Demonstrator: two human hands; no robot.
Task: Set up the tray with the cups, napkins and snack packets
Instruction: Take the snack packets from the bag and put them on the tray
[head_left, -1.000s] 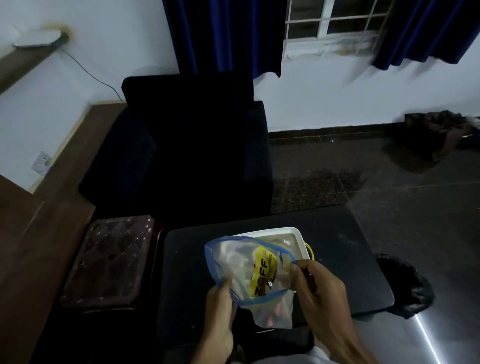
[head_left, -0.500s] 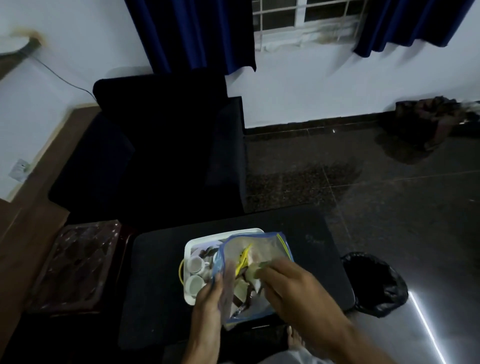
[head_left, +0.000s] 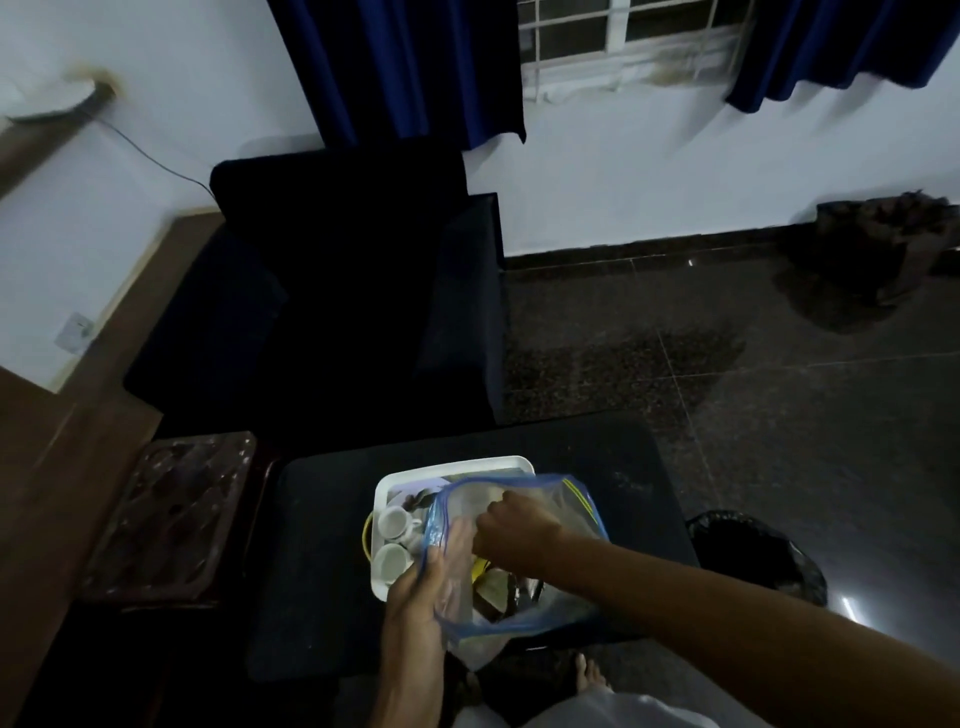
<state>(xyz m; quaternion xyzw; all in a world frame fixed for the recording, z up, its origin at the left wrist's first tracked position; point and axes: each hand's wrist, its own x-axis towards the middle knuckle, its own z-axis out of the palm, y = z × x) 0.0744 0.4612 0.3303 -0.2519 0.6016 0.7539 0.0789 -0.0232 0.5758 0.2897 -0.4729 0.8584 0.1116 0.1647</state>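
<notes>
My left hand (head_left: 418, 595) grips the near rim of the zip bag (head_left: 576, 519), fingers curled round its blue edge; my right hand (head_left: 511, 525) is inside the open mouth, fingers bent, and I cannot tell whether they hold anything; the snack packets (head_left: 493, 590) lie in the bag just below that wrist. The bag covers the right half of the tray (head_left: 452, 464), with two cups (head_left: 393, 521) just left of my fingers; a second ago both hands pinched the rim, my right one outside.

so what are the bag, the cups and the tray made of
The bag: thin clear plastic film with a blue zip rim; contents show through and it crumples. The cups: glossy white, probably glazed ceramic, though dim light leaves plastic possible. The tray: smooth white with rounded rim, likely moulded plastic.
</notes>
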